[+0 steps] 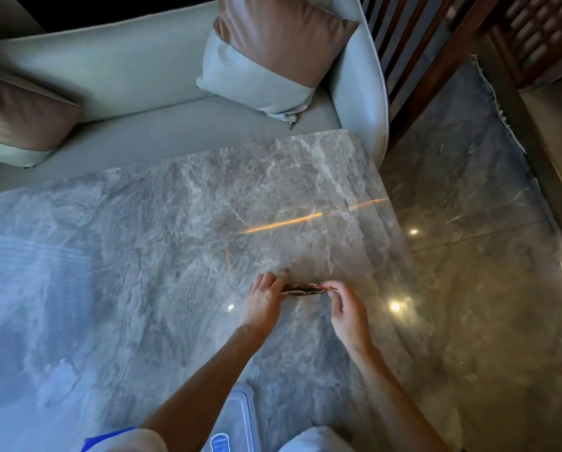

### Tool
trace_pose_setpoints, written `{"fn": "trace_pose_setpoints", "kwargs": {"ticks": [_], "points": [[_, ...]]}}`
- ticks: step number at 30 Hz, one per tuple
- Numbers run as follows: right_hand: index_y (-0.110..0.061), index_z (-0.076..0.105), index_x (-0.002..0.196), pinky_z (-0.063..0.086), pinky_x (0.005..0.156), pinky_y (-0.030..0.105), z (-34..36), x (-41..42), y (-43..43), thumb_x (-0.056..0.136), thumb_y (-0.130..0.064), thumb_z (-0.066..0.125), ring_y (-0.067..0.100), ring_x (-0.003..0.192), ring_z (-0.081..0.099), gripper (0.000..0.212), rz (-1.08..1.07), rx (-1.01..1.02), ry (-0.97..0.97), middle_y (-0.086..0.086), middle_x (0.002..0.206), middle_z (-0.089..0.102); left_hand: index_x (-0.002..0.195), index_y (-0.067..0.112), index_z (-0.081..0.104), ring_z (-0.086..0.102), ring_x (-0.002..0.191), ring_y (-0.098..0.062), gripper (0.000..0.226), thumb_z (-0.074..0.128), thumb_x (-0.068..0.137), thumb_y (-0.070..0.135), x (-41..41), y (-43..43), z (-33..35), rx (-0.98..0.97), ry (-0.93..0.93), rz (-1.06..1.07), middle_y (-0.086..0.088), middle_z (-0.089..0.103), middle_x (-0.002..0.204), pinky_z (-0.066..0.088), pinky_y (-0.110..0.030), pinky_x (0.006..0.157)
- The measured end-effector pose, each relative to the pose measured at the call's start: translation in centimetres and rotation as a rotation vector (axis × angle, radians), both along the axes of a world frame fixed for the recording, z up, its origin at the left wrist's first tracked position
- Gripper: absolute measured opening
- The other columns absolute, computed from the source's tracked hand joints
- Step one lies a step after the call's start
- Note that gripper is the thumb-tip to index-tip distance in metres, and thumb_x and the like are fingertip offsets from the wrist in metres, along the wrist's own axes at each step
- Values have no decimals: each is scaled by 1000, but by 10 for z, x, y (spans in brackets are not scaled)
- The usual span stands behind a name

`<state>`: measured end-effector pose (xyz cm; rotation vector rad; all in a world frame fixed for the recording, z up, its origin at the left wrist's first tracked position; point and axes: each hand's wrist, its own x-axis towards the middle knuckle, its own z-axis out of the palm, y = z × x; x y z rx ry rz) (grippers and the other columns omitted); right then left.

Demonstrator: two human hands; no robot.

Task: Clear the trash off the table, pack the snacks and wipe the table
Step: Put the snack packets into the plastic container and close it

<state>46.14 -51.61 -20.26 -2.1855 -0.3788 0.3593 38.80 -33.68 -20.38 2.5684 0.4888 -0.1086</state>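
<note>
Both hands meet over the right part of the grey marble table [162, 243]. Between them is a small flat dark packet with a patterned edge, a snack wrapper [303, 289], held just above or on the tabletop. My left hand [264, 300] grips its left end with curled fingers. My right hand [346, 309] pinches its right end between thumb and fingertips. What the packet contains cannot be made out.
A clear plastic box with a blue-latched lid [237, 422] sits at the near table edge under my left forearm. A grey sofa [136, 79] with brown-and-grey cushions [273, 50] borders the far side. Glossy floor [468, 288] lies to the right.
</note>
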Motion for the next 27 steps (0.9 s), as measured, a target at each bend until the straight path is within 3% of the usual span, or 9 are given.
{"fn": "trace_pose_setpoints", "kwargs": {"ticks": [2, 4, 8, 10, 12, 16, 22, 27], "points": [[-15, 65, 104, 47, 86, 18, -4, -12, 2, 93, -2, 51, 5, 92, 65, 22, -17, 9, -16, -6, 101, 71, 95, 13, 69, 57, 76, -27, 22, 74, 74, 7, -8, -2, -6, -13, -11, 1, -5, 62, 83, 53, -39, 64], [-15, 65, 101, 46, 83, 17, -2, -8, 6, 90, 3, 52, 5, 89, 63, 25, -56, 11, 61, -6, 97, 70, 98, 12, 70, 58, 78, -25, 24, 72, 76, 4, -7, -1, 2, -177, 14, 70, -6, 65, 84, 50, -35, 68], [-16, 62, 98, 50, 75, 25, 13, 12, 9, 80, 18, 52, 7, 79, 65, 39, -79, 178, 548, 1, 89, 69, 100, 6, 61, 60, 64, -3, 26, 73, 78, -2, -26, 10, 26, -913, 116, 462, -5, 64, 79, 49, -21, 63], [-6, 60, 100, 51, 63, 22, 28, 12, 8, 85, 14, 55, 12, 72, 63, 26, -63, 250, 806, 5, 86, 67, 104, -2, 60, 68, 78, -15, 26, 70, 80, -4, -48, 19, 38, -1218, 95, 672, -12, 68, 87, 57, -28, 71], [-7, 63, 97, 48, 57, 18, 45, -1, 11, 90, 4, 57, 20, 73, 60, 14, 5, 229, 917, 9, 86, 66, 112, -7, 60, 68, 94, -30, 30, 65, 83, -3, -72, 25, 51, -1408, 96, 776, -19, 69, 100, 59, -34, 81], [-8, 68, 95, 45, 57, 17, 70, -45, 28, 90, 2, 57, 11, 60, 54, 16, 29, 277, 960, 9, 81, 64, 112, -3, 62, 68, 92, -30, 29, 58, 84, -11, -125, 25, 77, -1540, 32, 883, -20, 69, 101, 60, -33, 77], [-7, 70, 101, 49, 66, 18, 92, -131, 58, 89, -1, 59, 12, 79, 60, 17, -18, 293, 1095, 6, 91, 69, 117, -7, 58, 69, 90, -31, 33, 53, 85, -14, -221, 31, 102, -1539, -75, 1019, -27, 65, 108, 60, -31, 72], [-6, 68, 103, 56, 71, 24, 110, -201, 79, 89, 1, 60, 16, 80, 68, 18, 28, 266, 1116, 7, 89, 73, 112, -2, 61, 72, 87, -29, 33, 51, 85, -16, -301, 43, 123, -1530, -135, 1048, -22, 69, 102, 61, -32, 74]]}}
